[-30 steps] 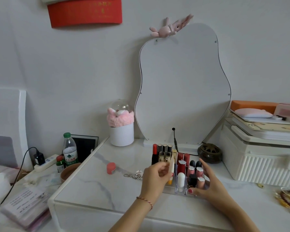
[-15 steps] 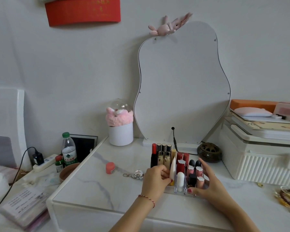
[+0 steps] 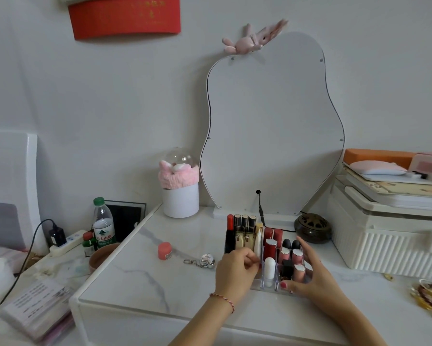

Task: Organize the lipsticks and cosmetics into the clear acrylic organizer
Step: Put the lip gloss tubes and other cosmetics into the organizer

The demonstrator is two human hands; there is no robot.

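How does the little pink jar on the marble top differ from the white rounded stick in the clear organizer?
The squat pink jar is short and wide; the white rounded stick is tall and slim. The pink jar sits loose on the marble tabletop, apart from both hands; the white stick stands in a front slot of the clear acrylic organizer. Both stand upright.

The left hand [image 3: 236, 269] covers the near-left part of the clear acrylic organizer [image 3: 272, 287], so the foot of the cream tube [image 3: 258, 242] at its fingertips, and which slot that tube stands in, cannot be told. The right hand [image 3: 309, 275] hides the organizer's wall at 3 o'clock, and both forearms run off the bottom edge. At 10 o'clock the red banner [image 3: 125, 17] is cut by the top edge, its gold writing too faint to read.
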